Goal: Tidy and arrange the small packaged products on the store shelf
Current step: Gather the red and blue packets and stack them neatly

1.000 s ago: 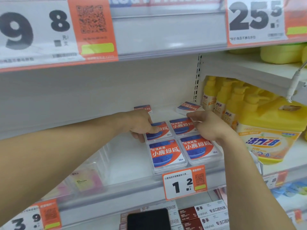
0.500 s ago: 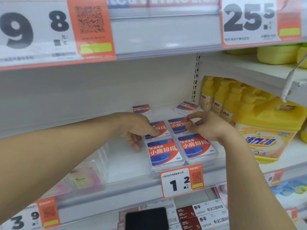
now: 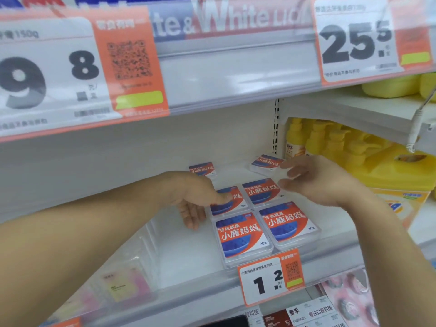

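the small boxes (image 3: 240,234) are clear plastic with labels split into blue and orange-red, white lettering across the orange-red part and a darker blue curved shape on the blue. the shelf (image 3: 188,260) is white, as is its back wall. the price tag (image 3: 271,277) at its edge is white with black digits and an orange side panel carrying a dark qr pattern and a yellow-green strip. the larger tags (image 3: 82,67) above repeat that white, black, orange and yellow-green scheme. the pump bottles (image 3: 316,140) are yellow, and the big jug (image 3: 401,175) is yellow with an orange, white and blue label. the packets (image 3: 122,286) behind the clear divider look pale yellow and pink, blurred.
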A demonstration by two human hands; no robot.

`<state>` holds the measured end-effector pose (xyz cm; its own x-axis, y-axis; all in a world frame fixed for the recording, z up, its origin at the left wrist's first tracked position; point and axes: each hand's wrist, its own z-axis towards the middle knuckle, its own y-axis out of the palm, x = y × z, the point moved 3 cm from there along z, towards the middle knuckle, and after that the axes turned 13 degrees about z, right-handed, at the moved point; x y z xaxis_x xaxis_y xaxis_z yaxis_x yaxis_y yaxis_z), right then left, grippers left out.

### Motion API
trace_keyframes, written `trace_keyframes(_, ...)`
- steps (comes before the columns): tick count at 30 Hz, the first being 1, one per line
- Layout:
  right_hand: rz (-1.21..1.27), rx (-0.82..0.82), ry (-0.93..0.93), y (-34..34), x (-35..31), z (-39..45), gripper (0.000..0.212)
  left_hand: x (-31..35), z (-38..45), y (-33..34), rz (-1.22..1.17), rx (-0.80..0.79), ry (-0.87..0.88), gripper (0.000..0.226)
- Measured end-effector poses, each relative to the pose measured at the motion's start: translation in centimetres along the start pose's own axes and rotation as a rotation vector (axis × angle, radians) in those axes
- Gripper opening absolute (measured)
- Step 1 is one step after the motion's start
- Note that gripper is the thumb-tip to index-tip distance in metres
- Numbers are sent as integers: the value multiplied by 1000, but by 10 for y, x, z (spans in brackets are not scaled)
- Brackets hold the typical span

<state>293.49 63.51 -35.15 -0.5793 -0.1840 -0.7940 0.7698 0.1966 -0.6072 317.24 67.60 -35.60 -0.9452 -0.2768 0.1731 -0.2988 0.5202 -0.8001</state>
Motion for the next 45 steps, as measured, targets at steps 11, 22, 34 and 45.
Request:
trace_keyframes(11, -557, -128, 72, 39, 6, 143, 78, -36, 64, -74, 379, 603, 59, 58)
trace_keyframes(22, 67, 330, -176, -9, -21, 86, 60, -58, 93, -56, 592, 409, 103, 51)
trace_keyframes(34, 279, 297, -16, -1, 3, -14, 31, -45, -33, -60, 565, 743, 207, 29)
trace_keyframes(45, 311, 558, -167, -5, -3, -70, 17, 11, -116, 58, 459, 1013, 380, 28)
